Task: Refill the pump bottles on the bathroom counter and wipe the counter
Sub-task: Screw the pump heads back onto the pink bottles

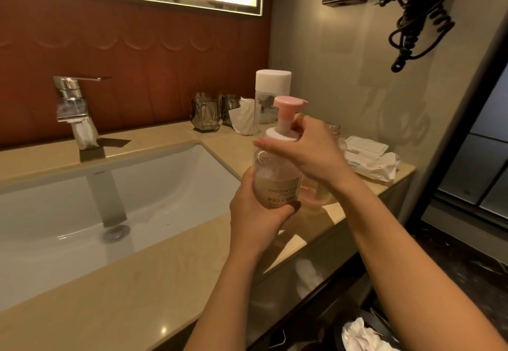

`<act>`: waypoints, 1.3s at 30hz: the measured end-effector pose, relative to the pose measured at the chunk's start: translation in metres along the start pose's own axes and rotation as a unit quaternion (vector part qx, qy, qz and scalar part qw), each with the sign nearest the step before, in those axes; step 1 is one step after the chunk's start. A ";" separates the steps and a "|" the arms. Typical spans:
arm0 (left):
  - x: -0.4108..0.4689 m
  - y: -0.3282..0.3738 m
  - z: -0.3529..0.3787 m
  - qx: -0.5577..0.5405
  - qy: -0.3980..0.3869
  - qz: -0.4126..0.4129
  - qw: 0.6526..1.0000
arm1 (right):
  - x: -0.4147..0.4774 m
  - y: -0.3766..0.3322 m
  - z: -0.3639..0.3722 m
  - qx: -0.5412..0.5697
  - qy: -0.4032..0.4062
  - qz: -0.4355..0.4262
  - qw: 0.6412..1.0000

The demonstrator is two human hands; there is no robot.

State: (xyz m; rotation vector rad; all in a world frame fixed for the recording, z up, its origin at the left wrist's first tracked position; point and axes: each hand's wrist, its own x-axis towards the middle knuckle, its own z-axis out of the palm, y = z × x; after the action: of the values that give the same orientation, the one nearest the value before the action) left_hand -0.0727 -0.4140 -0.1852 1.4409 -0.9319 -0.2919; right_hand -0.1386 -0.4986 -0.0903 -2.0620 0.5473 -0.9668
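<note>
A clear pump bottle (276, 174) with a pink pump head and a white collar is held above the beige counter (154, 276), right of the sink. My left hand (255, 210) grips its lower body around the label. My right hand (310, 150) grips the white collar and pump neck from the right, fingers curled round it. Pale liquid with foam fills the lower part of the bottle. Behind it stands a taller clear bottle (270, 95) with a white cap. A second pinkish bottle (316, 194) is mostly hidden behind my right wrist.
A white sink (82, 213) with a chrome tap (74, 108) lies to the left. Metal cups (206, 113) and a folded tissue (243, 117) stand by the back wall. A wet-wipes pack (368, 155) lies at the counter's right end. A bin with tissues (362, 334) sits below.
</note>
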 end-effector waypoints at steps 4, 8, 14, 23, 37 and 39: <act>0.000 0.001 0.001 -0.017 0.000 -0.006 1.000 | 0.000 0.001 0.013 -0.041 0.023 0.010 0.999; 0.001 -0.001 0.001 0.009 0.007 0.008 1.000 | 0.001 0.000 0.001 0.111 -0.108 0.028 0.988; 0.001 -0.002 0.004 0.004 0.021 0.014 1.000 | -0.003 0.000 0.000 0.026 -0.090 0.021 0.995; 0.000 -0.002 0.006 0.002 0.028 0.012 1.000 | -0.005 0.003 0.022 -0.106 0.130 -0.015 0.986; 0.000 -0.002 0.003 0.008 0.036 0.025 0.999 | 0.004 0.000 0.007 -0.074 0.068 -0.007 0.995; 0.000 -0.002 0.004 0.005 0.035 0.023 0.999 | 0.006 0.004 0.018 -0.116 0.110 -0.006 0.987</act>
State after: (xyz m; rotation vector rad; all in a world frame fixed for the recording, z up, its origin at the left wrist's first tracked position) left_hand -0.0749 -0.4167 -0.1877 1.4275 -0.9097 -0.2015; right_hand -0.1213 -0.4970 -0.0981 -2.1762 0.7966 -1.1933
